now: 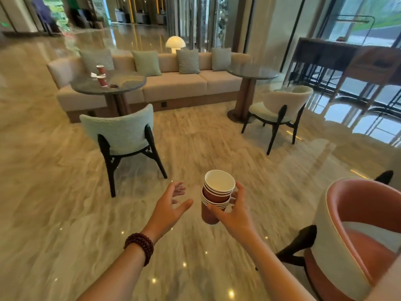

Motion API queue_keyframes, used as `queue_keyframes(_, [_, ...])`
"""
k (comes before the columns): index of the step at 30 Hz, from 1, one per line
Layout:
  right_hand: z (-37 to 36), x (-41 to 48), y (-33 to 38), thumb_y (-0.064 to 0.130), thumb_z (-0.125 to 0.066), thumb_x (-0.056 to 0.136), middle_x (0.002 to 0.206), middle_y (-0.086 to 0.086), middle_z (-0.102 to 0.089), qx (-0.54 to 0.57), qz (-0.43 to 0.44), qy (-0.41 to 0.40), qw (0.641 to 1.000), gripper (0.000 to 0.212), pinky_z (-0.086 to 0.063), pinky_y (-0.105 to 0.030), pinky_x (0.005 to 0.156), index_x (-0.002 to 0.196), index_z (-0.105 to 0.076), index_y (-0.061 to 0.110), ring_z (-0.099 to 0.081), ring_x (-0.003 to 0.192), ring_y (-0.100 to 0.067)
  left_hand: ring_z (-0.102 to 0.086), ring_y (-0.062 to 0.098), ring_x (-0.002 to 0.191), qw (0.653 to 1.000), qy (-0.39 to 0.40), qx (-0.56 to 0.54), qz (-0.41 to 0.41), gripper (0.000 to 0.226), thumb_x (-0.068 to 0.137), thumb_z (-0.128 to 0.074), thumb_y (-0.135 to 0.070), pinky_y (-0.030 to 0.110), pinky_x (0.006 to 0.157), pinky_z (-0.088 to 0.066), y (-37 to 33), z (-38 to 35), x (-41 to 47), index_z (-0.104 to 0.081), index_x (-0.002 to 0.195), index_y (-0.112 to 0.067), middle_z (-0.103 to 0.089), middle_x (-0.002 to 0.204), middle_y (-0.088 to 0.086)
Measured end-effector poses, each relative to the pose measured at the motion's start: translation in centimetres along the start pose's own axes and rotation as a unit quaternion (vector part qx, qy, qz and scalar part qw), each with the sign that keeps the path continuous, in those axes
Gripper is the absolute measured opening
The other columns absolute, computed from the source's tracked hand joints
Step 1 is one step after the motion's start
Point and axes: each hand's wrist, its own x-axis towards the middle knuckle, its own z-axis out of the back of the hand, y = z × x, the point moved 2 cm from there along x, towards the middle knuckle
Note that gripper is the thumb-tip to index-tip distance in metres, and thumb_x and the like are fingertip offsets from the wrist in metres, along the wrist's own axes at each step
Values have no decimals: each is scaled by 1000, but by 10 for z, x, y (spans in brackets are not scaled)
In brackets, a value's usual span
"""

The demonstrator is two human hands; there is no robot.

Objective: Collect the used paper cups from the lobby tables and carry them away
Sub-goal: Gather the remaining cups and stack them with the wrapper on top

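The right hand (233, 210) has its grip clamped around a stack of nested paper cups (216, 196), thumb across the front rims, fingers curled behind. The stack is red-brown outside, white inside, tilted slightly, its top cup empty. The left hand (171, 205), at nine o'clock of the stack and apart from it, has fingers spread and holds nothing. At eleven o'clock, well apart, two more red cups (101, 76) stand on a round table (121, 88) before the sofa (173, 83).
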Motion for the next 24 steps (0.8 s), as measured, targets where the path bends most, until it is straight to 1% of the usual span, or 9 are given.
queue_keyframes(2, [-28,17,8,31,-84,65,110,27,-46,5,8,31,999,89,-40,-12,75,126,-21,45,-50,100,6,-51,-5,109,999,-32,6,7,52,84,-67,-30,13,86,-40,11,27,6,-40,128,-29,-53,118,-14])
queue_keyframes(6, [-79,58,26,30,-84,65,108,30,-45,12,26,85,996,87,-42,-4,64,125,-22,45,-50,95,15,-51,-1,112,996,-86,9,25,50,84,-67,-30,14,87,-40,34,75,24,-41,126,-30,-55,119,-12])
queue_keyframes(10, [-130,106,44,27,-82,69,108,30,-45,20,40,141,989,87,-42,-4,63,128,-20,42,-49,94,16,-50,-5,110,991,-129,5,46,48,84,-67,-32,14,86,-39,56,121,56,-41,124,-33,-54,120,-12])
queue_keyframes(12, [-155,132,53,26,-82,69,111,24,-47,22,49,160,986,89,-43,-4,64,134,-22,35,-49,95,14,-49,-5,110,988,-146,-1,58,48,84,-66,-32,15,88,-39,64,143,76,-40,125,-33,-53,121,-12])
queue_keyframes(15, [-196,176,69,26,-83,68,107,28,-47,20,74,194,978,85,-43,0,64,128,-24,38,-51,94,14,-50,-4,109,982,-179,-5,65,47,85,-66,-29,14,87,-39,77,179,109,-41,124,-32,-54,120,-12])
queue_keyframes(16, [-213,192,73,26,-83,68,107,29,-47,25,77,205,975,84,-44,-3,66,127,-25,38,-52,94,12,-50,-3,109,979,-192,-8,70,46,85,-66,-28,15,87,-40,83,192,120,-41,124,-32,-54,119,-13])
queue_keyframes(19, [-253,231,85,31,-83,67,108,28,-47,18,87,235,968,90,-43,-9,72,136,-25,32,-54,100,3,-52,-1,111,971,-224,-11,81,48,86,-66,-29,18,87,-41,97,227,148,-44,128,-27,-55,119,-15])
queue_keyframes(22, [-298,268,100,40,-82,65,103,34,-48,8,98,272,957,87,-43,-8,66,129,-23,46,-54,95,13,-53,1,112,960,-261,-22,100,51,86,-66,-30,24,92,-42,114,265,175,-44,132,-24,-56,121,-11])
queue_keyframes(24, [-326,287,108,40,-82,64,107,30,-50,13,98,283,954,86,-46,-10,70,125,-23,48,-55,98,11,-53,2,111,954,-277,-25,110,50,86,-66,-32,26,94,-43,124,286,187,-45,131,-25,-57,120,-12])
